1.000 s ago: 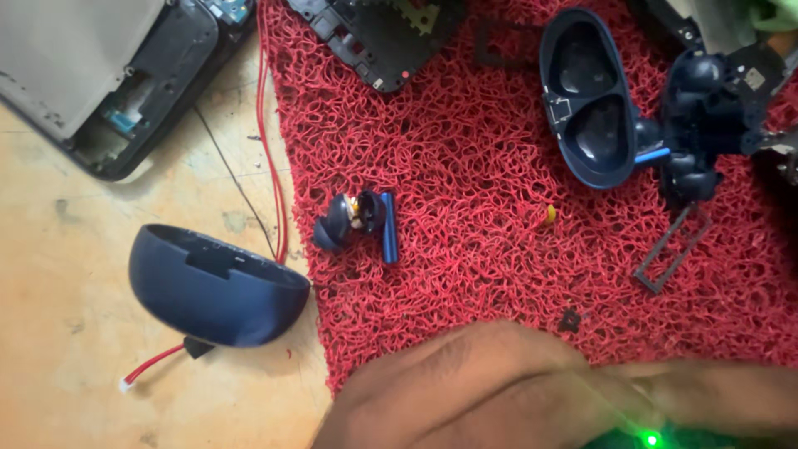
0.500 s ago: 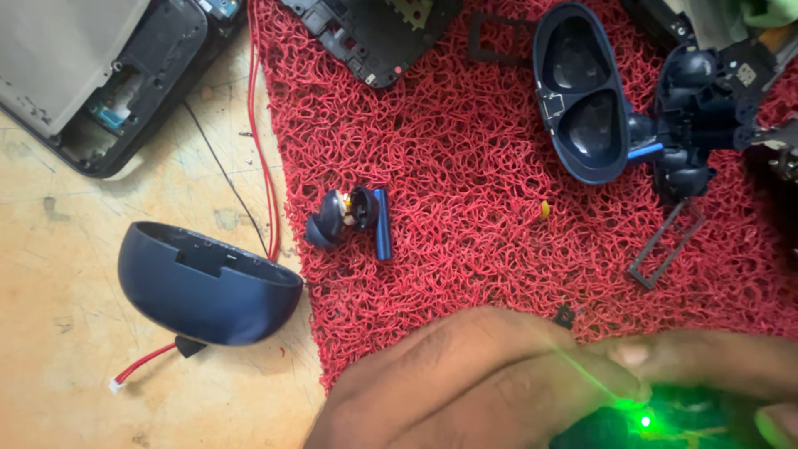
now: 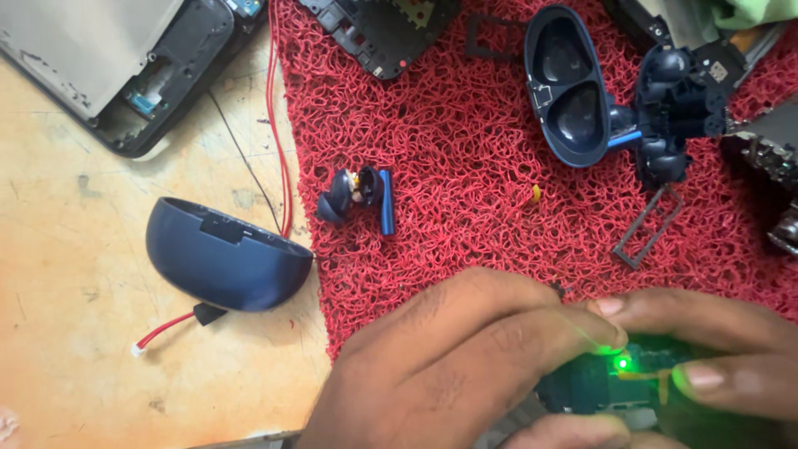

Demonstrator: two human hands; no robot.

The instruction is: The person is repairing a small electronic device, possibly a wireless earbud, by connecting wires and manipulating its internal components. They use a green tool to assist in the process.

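Fingers of both hands close on one thing at the bottom edge of my view: a small dark circuit board with a lit green lamp (image 3: 619,384), lying over the near edge of the red looped-plastic mat (image 3: 465,150). My left hand (image 3: 449,374) comes in from the lower left, its fingertip just left of the lamp; my right hand (image 3: 706,357) pinches the board from the right. The board's long axis seems to run left to right between them, though much is hidden. Up-left, well apart, lies an opened dark-blue earbud (image 3: 359,195); the dark-blue rounded case shell (image 3: 220,262) sits on the wooden bench.
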